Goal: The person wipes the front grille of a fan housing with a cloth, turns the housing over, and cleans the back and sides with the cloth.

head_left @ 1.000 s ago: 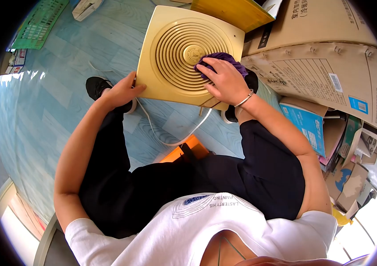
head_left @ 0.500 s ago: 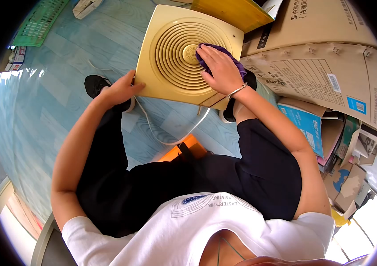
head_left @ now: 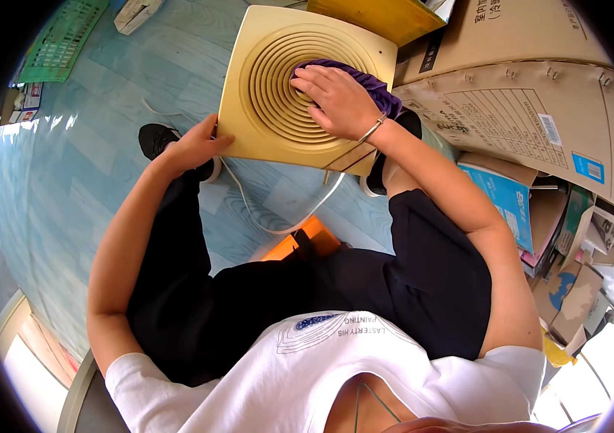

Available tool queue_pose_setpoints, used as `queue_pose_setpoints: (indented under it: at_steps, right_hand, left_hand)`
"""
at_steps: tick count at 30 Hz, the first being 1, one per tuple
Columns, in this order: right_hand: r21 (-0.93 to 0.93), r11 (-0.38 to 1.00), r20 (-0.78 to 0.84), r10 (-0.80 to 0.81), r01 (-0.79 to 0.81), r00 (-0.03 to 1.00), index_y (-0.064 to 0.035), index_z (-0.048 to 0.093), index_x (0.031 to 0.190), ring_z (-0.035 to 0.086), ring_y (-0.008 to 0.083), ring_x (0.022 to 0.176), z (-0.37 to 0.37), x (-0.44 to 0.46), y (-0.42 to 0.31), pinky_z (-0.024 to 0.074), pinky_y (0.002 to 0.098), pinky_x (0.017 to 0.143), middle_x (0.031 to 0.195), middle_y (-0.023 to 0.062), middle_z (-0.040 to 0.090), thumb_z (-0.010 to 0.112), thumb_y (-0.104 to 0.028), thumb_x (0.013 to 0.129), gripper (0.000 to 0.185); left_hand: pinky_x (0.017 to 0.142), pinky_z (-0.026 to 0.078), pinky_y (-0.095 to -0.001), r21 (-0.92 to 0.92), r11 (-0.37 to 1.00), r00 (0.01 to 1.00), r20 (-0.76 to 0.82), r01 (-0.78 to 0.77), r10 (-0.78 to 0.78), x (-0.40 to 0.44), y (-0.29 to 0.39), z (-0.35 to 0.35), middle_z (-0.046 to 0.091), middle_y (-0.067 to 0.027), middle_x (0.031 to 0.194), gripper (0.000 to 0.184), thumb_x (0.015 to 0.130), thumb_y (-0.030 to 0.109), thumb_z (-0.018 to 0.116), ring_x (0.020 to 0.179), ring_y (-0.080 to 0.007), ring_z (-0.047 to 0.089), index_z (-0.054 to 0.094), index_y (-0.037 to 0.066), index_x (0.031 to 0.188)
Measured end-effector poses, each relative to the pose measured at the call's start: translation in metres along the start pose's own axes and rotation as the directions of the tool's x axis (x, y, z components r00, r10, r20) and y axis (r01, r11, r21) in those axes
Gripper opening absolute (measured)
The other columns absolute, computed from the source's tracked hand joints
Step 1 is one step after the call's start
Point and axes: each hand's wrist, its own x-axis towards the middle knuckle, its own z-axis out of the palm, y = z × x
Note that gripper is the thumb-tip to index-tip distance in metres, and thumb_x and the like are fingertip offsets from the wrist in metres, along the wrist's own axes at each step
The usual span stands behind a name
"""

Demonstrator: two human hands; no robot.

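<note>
The left hand [head_left: 195,146] grips a corner of the square cream plastic panel [head_left: 267,101] between black shoes [head_left: 156,138]; the right hand [head_left: 339,102] holds crumpled purple cloth [head_left: 373,86] against its ringed front. Wiping seems in hand; the next stroke needs even pressure. The panel's underside is hidden.

Panel [head_left: 272,90], one: yellowed cream, squarish, concentric rings on its upward face, set slightly askew. Cloth [head_left: 369,81], one: deep purple, bunched, lying across the rings' centre and right side.
</note>
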Motion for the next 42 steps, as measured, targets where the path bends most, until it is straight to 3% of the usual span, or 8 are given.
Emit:
queue_pose_setpoints:
  at_steps: [9,20,26,29,31,35,39,42]
  right_hand:
    - [-0.046,0.991,-0.007,-0.124,0.124,0.992,-0.0038,0.058,0.121,0.050,0.0286,0.126,-0.002,-0.004,-0.020,0.0405,0.0424,0.108,0.131,0.0109,0.057,0.067,-0.008,0.079,0.043]
    - [-0.052,0.997,0.015,-0.063,0.064,0.998,-0.0043,0.062,0.100,0.060,0.0244,0.083,-0.012,-0.016,-0.029,0.0486,0.0352,0.074,0.090,0.0074,0.061,0.060,-0.007,0.076,0.024]
    - [-0.096,0.994,0.049,0.054,-0.049,0.997,-0.0059,0.063,0.107,0.064,0.0236,0.093,-0.021,-0.021,-0.005,0.0512,0.0349,0.082,0.098,0.0068,0.066,0.065,-0.010,0.080,0.027]
    - [-0.123,0.987,-0.035,0.099,-0.103,0.994,-0.0051,0.060,0.115,0.065,0.0252,0.100,-0.023,-0.025,-0.001,0.0513,0.0361,0.085,0.105,0.0094,0.068,0.064,-0.008,0.082,0.033]
    - [-0.116,0.987,-0.039,0.108,-0.112,0.993,-0.0050,0.058,0.116,0.065,0.0265,0.098,-0.023,-0.027,0.001,0.0514,0.0369,0.084,0.105,0.0102,0.067,0.063,-0.007,0.084,0.032]
    - [-0.109,0.985,0.026,0.141,-0.137,0.990,-0.0034,0.056,0.117,0.064,0.0295,0.092,-0.025,-0.023,-0.009,0.0519,0.0380,0.080,0.101,0.0128,0.066,0.062,-0.005,0.085,0.033]
    - [-0.019,0.995,0.112,0.097,-0.096,0.989,-0.0009,0.055,0.117,0.064,0.0314,0.089,-0.022,-0.021,-0.024,0.0529,0.0378,0.076,0.096,0.0140,0.064,0.062,-0.003,0.083,0.034]
    - [0.052,0.999,0.043,0.007,-0.009,0.999,-0.0010,0.054,0.116,0.064,0.0312,0.090,-0.018,-0.024,-0.028,0.0533,0.0378,0.078,0.098,0.0134,0.064,0.062,-0.002,0.082,0.035]
  left_hand:
    - [0.094,0.045,-0.0352,0.035,0.997,0.998,-0.014,-0.069,0.069,0.004,-0.007,0.000,0.061,-0.0170,0.115,0.050,0.097,0.030,0.060,0.106,-0.0226,0.057,0.048,-0.005,0.129]
    - [0.093,0.044,-0.0350,0.030,0.994,0.994,-0.022,-0.102,0.102,0.006,-0.017,0.001,0.061,-0.0173,0.113,0.052,0.096,0.035,0.060,0.104,-0.0229,0.057,0.049,-0.005,0.127]
    - [0.093,0.045,-0.0353,0.084,0.992,0.995,-0.016,-0.096,0.098,0.005,-0.015,0.000,0.063,-0.0187,0.114,0.051,0.097,0.036,0.059,0.105,-0.0240,0.059,0.050,-0.005,0.127]
    - [0.093,0.045,-0.0356,0.102,0.990,0.995,-0.008,-0.096,0.098,0.005,-0.014,0.000,0.064,-0.0194,0.115,0.053,0.097,0.037,0.059,0.106,-0.0246,0.059,0.050,-0.005,0.127]
    - [0.085,0.045,-0.0320,0.132,0.988,0.996,-0.017,-0.081,0.084,0.006,-0.015,0.001,0.059,-0.0104,0.104,0.044,0.099,0.032,0.057,0.096,-0.0165,0.054,0.050,-0.002,0.127]
    - [0.089,0.045,-0.0329,0.101,0.990,0.995,-0.009,-0.099,0.100,0.004,-0.012,0.000,0.060,-0.0123,0.108,0.046,0.099,0.032,0.057,0.100,-0.0182,0.056,0.049,-0.002,0.129]
    - [0.091,0.045,-0.0331,0.087,0.993,0.997,-0.004,-0.080,0.081,0.005,-0.013,0.001,0.060,-0.0133,0.111,0.047,0.099,0.032,0.057,0.102,-0.0191,0.056,0.049,-0.002,0.130]
    - [0.091,0.044,-0.0328,0.093,0.993,0.998,0.004,-0.068,0.068,0.006,-0.011,0.000,0.060,-0.0124,0.110,0.046,0.100,0.032,0.057,0.102,-0.0185,0.055,0.049,-0.002,0.129]
